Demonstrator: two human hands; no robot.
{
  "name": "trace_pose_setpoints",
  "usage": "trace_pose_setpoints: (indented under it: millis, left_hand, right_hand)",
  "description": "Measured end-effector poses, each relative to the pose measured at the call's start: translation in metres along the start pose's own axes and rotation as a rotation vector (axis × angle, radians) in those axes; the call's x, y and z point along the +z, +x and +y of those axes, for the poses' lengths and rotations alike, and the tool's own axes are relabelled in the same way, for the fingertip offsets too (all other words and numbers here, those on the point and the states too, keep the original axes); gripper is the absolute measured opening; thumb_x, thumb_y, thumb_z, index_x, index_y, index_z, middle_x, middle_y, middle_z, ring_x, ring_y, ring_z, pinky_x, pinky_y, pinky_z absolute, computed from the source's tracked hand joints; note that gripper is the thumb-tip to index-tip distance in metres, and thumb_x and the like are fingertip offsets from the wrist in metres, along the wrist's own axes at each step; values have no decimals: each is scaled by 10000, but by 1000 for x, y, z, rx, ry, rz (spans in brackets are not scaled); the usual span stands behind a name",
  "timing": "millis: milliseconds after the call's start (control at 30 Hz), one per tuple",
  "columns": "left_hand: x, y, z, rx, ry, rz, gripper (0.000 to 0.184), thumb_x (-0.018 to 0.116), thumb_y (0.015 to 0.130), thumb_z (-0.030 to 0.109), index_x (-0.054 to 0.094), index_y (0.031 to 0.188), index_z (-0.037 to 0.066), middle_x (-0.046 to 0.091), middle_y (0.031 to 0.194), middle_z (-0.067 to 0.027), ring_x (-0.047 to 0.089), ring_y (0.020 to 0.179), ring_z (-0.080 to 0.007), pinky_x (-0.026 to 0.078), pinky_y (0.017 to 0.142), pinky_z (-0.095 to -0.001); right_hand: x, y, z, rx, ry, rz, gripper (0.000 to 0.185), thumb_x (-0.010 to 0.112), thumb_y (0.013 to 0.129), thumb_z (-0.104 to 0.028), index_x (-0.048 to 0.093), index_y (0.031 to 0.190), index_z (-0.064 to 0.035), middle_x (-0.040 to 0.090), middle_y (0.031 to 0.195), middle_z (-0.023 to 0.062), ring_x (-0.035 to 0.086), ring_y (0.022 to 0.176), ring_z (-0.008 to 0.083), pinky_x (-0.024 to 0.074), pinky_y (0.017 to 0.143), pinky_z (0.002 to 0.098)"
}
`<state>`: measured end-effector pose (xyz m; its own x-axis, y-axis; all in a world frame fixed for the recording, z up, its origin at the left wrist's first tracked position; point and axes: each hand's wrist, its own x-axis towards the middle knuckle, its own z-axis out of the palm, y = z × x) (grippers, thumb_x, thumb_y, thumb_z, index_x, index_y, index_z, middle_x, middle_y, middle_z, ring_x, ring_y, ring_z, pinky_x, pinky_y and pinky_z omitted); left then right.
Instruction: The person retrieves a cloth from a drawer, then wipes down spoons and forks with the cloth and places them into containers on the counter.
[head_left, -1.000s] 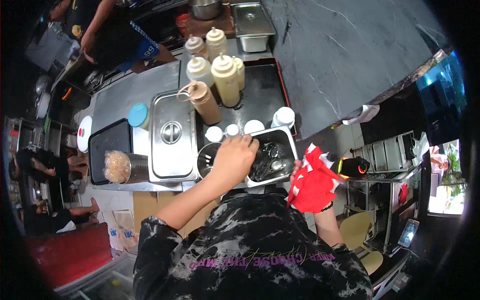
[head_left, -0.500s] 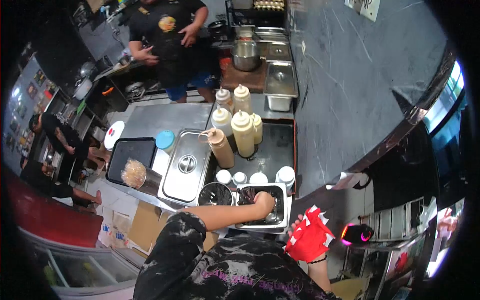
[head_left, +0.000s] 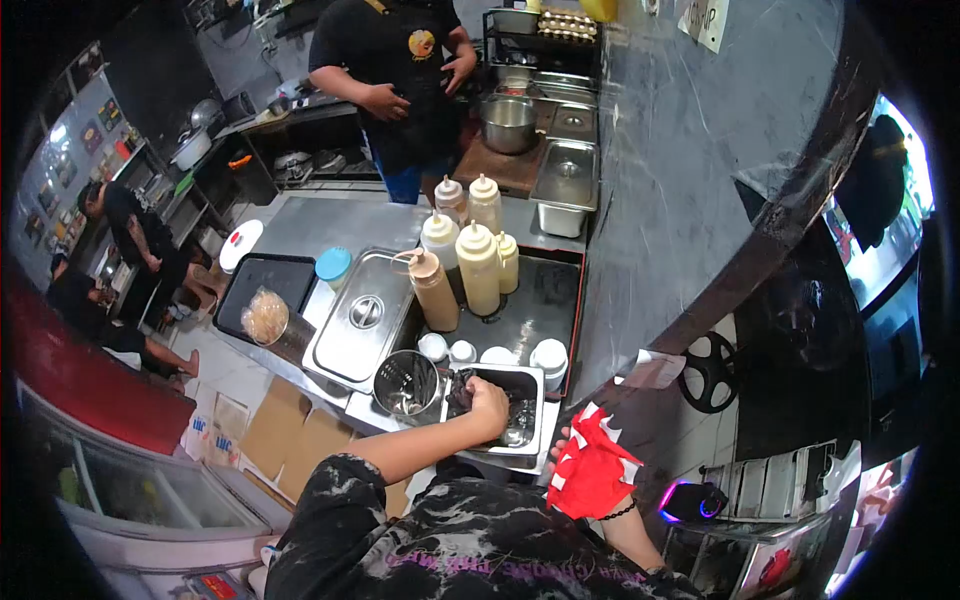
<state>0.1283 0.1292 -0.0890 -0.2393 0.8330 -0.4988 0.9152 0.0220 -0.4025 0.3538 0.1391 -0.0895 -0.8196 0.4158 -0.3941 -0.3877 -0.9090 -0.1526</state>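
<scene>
My left hand [head_left: 488, 410] reaches into a small rectangular steel pan [head_left: 540, 420] with its fingers curled down. Dark crumpled material [head_left: 460, 392] lies at the pan's left end, against my fingers; what they pinch is hidden. Off to the pan's right, my right hand [head_left: 562, 444] holds a crumpled red-and-white sheet [head_left: 596, 466], which covers most of the palm. Immediately left of the pan stands a round steel container [head_left: 408, 384] with dark and light slender items inside.
Squeeze bottles [head_left: 480, 270] and white-capped containers [head_left: 548, 362] stand behind the pan. A lidded steel pan [head_left: 350, 345] and a black tray [head_left: 262, 290] lie left. A person [head_left: 405, 90] stands across the counter; a grey wall [head_left: 690, 190] bounds the right.
The view has shifted, so the counter appears further left. My left hand stays in the pan, nearer the dark material. My right hand still holds the red-and-white sheet.
</scene>
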Motion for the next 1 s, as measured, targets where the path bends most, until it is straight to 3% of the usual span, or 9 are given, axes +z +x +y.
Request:
trace_pose_setpoints:
  millis: [133, 233, 367, 567, 633, 667, 833, 967, 1000]
  left_hand:
    - [-27, -20, -13, -70, -8, 25, 272, 588, 766, 326, 611, 932, 112, 638, 814, -59, 606, 695, -203, 368, 607, -395]
    - [-9, -19, -11, -176, 121, 217, 186, 473, 837, 225, 579, 919, 97, 626, 855, -74, 576, 842, -215, 355, 726, -405]
    - [-35, -59, -38, -229, 78, 522, 111, 464, 820, 167, 538, 868, 99, 626, 840, -91, 584, 826, -237, 391, 706, -396]
    - [-41, -110, -92, -94, -672, 553, 100, 505, 862, 145, 464, 909, 68, 591, 661, -80, 622, 583, -227, 458, 485, -323]
    - [-46, -131, -96, -80, -1692, 170, 122, 484, 907, 171, 424, 936, 70, 583, 642, -54, 586, 500, -148, 434, 410, -260]
    - [-40, -134, -93, -60, -1883, 120, 132, 469, 924, 175, 389, 949, 73, 576, 634, -43, 540, 439, -99, 402, 368, -209]
    - [-33, -149, -77, -23, -2182, 183, 135, 462, 931, 188, 389, 966, 80, 569, 600, -68, 494, 392, -93, 371, 355, -193]
    - [-15, -147, -65, 149, -2245, 191, 130, 454, 935, 175, 384, 992, 81, 556, 587, -72, 398, 357, -68, 290, 345, -184]
    - [-9, -144, -60, 180, -2270, 188, 136, 460, 934, 176, 392, 1003, 80, 546, 584, -67, 351, 357, -58, 252, 347, -186]
  right_hand:
    - [6, 3, 1, 55, -50, 26, 434, 454, 899, -377, 490, 1169, -39, 609, 1010, 121, 582, 966, 269, 448, 887, 450]
    - [49, 2, 0, 89, -169, 206, 284, 556, 862, -373, 536, 1029, -144, 604, 823, 56, 602, 755, 198, 516, 706, 357]
    - [49, 8, -5, 256, -128, -59, 280, 519, 881, -385, 528, 1006, -134, 602, 780, 45, 602, 715, 188, 516, 685, 334]
    - [43, 25, -3, 254, -37, -50, 398, 453, 904, -382, 486, 1128, -55, 577, 979, 152, 564, 949, 294, 471, 843, 408]
    - [45, 34, 1, 285, 10, -116, 410, 453, 905, -376, 476, 1145, -46, 575, 995, 166, 559, 961, 313, 465, 857, 424]
    - [50, 36, 2, 304, -12, -127, 440, 445, 904, -388, 460, 1175, -42, 568, 1031, 174, 551, 986, 322, 453, 877, 436]
    - [81, 43, 17, 249, -29, 5, 534, 409, 898, -441, 414, 1252, -41, 547, 1113, 198, 529, 1045, 344, 420, 918, 466]
    - [84, 72, 23, 35, 53, -333, 505, 395, 899, -449, 435, 1225, -65, 522, 1157, 178, 508, 1087, 316, 435, 896, 467]
    - [99, 73, 27, -67, -31, -226, 473, 400, 911, -409, 419, 1231, -62, 516, 1165, 177, 511, 1083, 304, 447, 884, 452]
